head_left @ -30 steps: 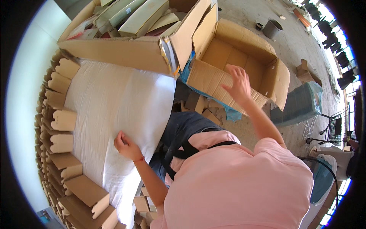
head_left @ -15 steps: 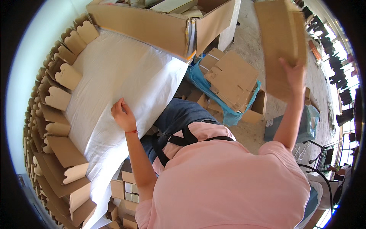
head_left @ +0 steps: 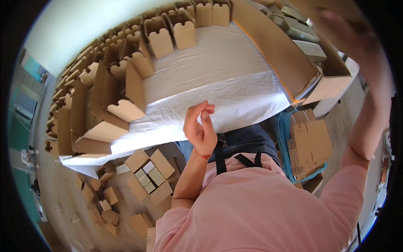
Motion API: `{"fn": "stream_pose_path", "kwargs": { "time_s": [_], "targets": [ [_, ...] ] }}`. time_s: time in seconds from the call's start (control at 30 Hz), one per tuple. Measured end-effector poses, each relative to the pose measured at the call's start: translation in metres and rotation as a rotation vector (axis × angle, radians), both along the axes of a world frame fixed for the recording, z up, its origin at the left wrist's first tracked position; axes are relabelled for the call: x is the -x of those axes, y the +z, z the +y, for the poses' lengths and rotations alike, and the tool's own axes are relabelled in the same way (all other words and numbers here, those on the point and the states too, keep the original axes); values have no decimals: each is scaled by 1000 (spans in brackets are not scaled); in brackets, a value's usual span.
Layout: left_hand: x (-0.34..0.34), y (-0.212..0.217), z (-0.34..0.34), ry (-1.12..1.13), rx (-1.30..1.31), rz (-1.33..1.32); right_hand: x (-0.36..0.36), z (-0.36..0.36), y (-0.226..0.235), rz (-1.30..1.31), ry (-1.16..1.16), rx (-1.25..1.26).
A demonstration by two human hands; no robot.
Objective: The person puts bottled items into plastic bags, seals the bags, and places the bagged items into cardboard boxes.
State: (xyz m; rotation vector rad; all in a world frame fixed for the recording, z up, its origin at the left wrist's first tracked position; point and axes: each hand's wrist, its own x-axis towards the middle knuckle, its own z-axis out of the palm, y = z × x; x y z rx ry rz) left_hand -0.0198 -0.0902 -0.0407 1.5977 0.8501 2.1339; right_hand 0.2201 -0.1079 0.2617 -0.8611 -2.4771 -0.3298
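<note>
My left hand (head_left: 200,130) hovers over the front edge of the white-covered table (head_left: 201,90), its fingers loosely bent and nothing held in them. Up at the far right, my right hand (head_left: 350,33) is raised and smeared by motion. It grips a brown cardboard piece (head_left: 342,14), also blurred and partly cut off by the picture's dark rim. Below that hand stands a large open cardboard box (head_left: 277,46) with several pale flat boxes (head_left: 300,31) in it. Rows of open cardboard boxes with notched flaps (head_left: 126,88) line the table's left and far sides.
Folded cardboard (head_left: 310,140) rests in a blue plastic bag (head_left: 285,143) on the floor to the right. At lower left, an open carton (head_left: 161,191) holds several small pale boxes (head_left: 147,178). Beside it lies a heap of brown boxes (head_left: 105,201).
The view has swung left. My right hand has carried the cardboard piece from the right side toward the large box at the far right. My left hand stays loosely bent and empty.
</note>
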Motion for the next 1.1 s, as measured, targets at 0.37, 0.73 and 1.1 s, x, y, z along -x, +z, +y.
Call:
{"fn": "stream_pose_path", "kwargs": {
  "time_s": [0.37,0.73,1.1],
  "targets": [
    [50,54,-68,324,-397,147,95,48,-154,-91,24,157],
    [78,84,-59,649,237,510,65,21,-231,-10,67,267],
    [99,45,-35,146,568,111,76,45,-266,-28,94,314]
  ]
}}
